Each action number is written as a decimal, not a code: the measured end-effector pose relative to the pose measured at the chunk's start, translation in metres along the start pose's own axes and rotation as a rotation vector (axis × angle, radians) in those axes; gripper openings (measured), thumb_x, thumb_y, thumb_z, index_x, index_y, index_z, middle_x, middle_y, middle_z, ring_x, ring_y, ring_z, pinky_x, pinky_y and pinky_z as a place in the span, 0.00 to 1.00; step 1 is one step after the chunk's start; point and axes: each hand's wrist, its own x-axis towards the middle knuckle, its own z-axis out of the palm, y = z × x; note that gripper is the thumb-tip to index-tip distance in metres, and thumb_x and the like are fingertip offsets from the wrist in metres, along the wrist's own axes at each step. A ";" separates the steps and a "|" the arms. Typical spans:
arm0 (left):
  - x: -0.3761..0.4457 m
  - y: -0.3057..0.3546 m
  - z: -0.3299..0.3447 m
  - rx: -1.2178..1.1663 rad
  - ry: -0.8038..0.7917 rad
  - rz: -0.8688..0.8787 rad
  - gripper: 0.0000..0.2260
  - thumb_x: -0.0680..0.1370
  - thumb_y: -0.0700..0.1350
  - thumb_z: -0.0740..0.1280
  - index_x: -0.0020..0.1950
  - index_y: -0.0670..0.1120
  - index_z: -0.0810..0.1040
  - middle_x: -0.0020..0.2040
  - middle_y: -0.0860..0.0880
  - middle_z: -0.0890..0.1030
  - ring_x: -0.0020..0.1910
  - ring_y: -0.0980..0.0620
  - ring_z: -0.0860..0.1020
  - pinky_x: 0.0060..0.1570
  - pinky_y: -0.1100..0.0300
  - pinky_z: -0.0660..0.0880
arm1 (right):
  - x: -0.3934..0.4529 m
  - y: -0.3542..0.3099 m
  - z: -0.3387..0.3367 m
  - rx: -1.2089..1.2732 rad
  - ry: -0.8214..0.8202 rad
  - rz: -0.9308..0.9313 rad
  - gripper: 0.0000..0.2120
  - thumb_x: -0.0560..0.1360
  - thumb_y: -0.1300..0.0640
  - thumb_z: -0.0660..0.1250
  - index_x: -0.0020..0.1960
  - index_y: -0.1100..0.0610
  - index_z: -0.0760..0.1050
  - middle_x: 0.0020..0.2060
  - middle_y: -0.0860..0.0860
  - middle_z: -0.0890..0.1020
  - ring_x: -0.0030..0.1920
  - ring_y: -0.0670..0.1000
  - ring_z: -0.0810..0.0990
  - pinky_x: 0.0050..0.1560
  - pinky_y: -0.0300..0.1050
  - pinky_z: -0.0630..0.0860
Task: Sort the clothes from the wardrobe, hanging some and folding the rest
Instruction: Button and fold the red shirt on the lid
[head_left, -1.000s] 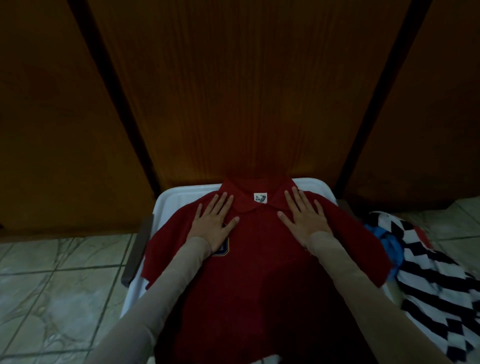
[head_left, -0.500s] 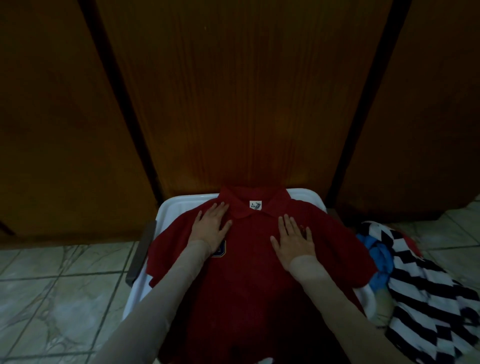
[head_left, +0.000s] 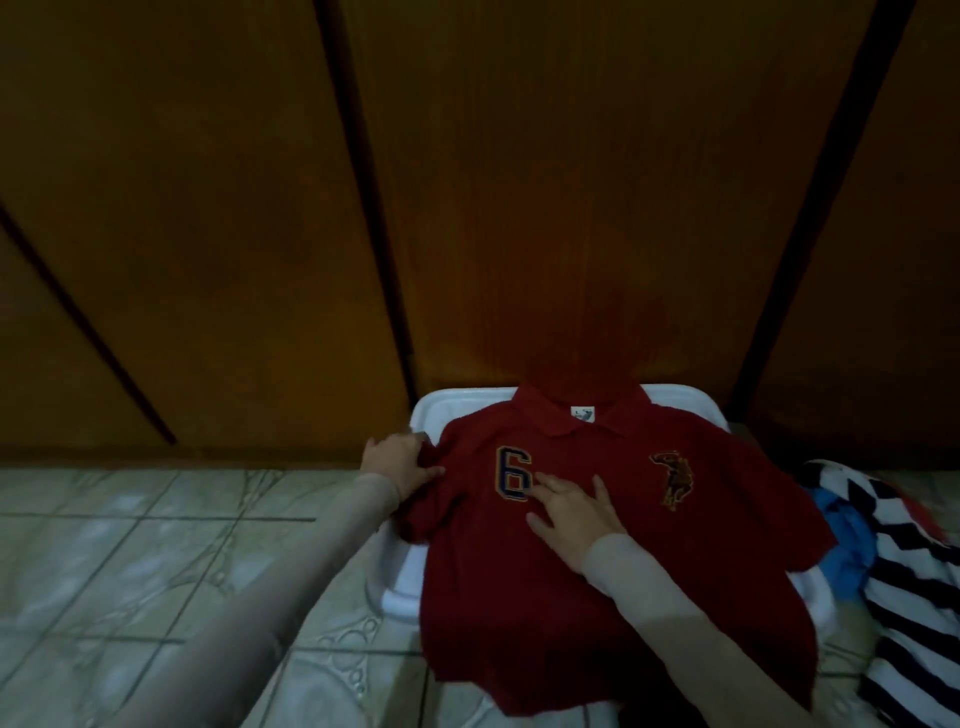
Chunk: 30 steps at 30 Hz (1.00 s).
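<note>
Red polo shirt (head_left: 597, 545) spread over white tub (head_left: 457, 410), left hand (head_left: 397, 462) pinching its sleeve, right hand (head_left: 574, 512) pressing flat.

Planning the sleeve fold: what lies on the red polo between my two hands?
In the head view, the navy number 6 on the red polo lies between the left hand and right hand.
</note>
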 end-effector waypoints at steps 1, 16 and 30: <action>-0.002 -0.003 -0.004 0.007 0.040 0.030 0.15 0.77 0.52 0.64 0.61 0.48 0.74 0.60 0.47 0.77 0.63 0.47 0.73 0.65 0.50 0.63 | -0.001 -0.009 0.002 0.013 -0.033 -0.045 0.22 0.82 0.50 0.52 0.75 0.50 0.57 0.75 0.47 0.55 0.75 0.47 0.53 0.74 0.56 0.41; -0.031 -0.022 -0.022 -0.374 0.015 0.338 0.11 0.72 0.32 0.64 0.46 0.45 0.82 0.45 0.51 0.81 0.43 0.57 0.77 0.45 0.68 0.71 | -0.004 -0.051 0.014 0.064 0.020 -0.150 0.17 0.78 0.57 0.60 0.66 0.51 0.69 0.66 0.48 0.67 0.64 0.52 0.70 0.64 0.46 0.67; -0.056 -0.023 0.000 0.014 -0.112 0.442 0.09 0.76 0.46 0.66 0.55 0.50 0.78 0.56 0.48 0.75 0.59 0.50 0.70 0.57 0.53 0.67 | -0.011 -0.110 0.025 -0.138 -0.004 -0.114 0.21 0.70 0.34 0.63 0.48 0.52 0.76 0.52 0.51 0.80 0.56 0.53 0.76 0.58 0.49 0.67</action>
